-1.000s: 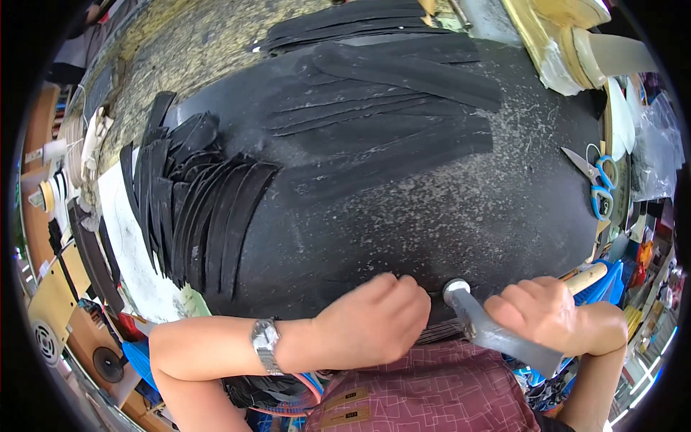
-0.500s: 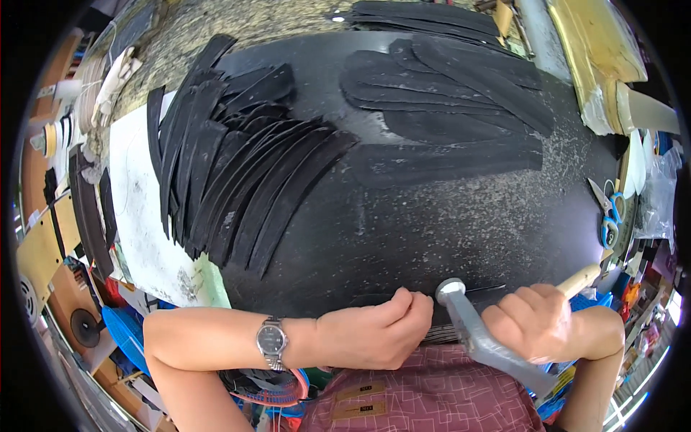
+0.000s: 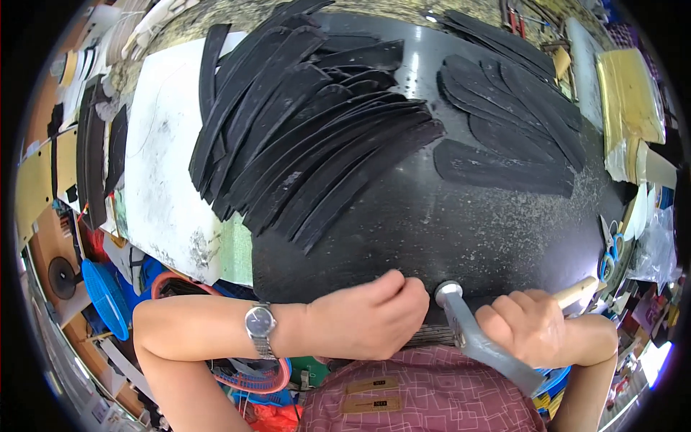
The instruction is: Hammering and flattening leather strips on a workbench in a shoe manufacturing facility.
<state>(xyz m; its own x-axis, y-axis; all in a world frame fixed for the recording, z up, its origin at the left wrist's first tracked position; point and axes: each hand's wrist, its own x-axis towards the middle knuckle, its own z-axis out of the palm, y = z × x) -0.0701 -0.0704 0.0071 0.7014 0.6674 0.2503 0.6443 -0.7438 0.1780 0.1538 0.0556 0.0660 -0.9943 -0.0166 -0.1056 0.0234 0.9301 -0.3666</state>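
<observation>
My right hand is wrapped around the wooden handle of a hammer. The hammer's round metal face is low over the near edge of the black work surface, just right of my left hand. The fingers of my left hand are curled together at that edge, and whatever they grip is hidden. Beyond my left hand lies a heap of narrow, curved black strips, overlapping like a fan. Flat, wider black pieces lie stacked farther right.
Blue-handled scissors lie near the right edge. A tape-wrapped yellowish block stands at the far right. More black strips lie at the back. White sheeting covers the left side, with a blue basket below it.
The view has swung left, so the black strips and flat pieces appear farther right. Both hands and the hammer keep nearly the same place, with the hammer still in my right hand.
</observation>
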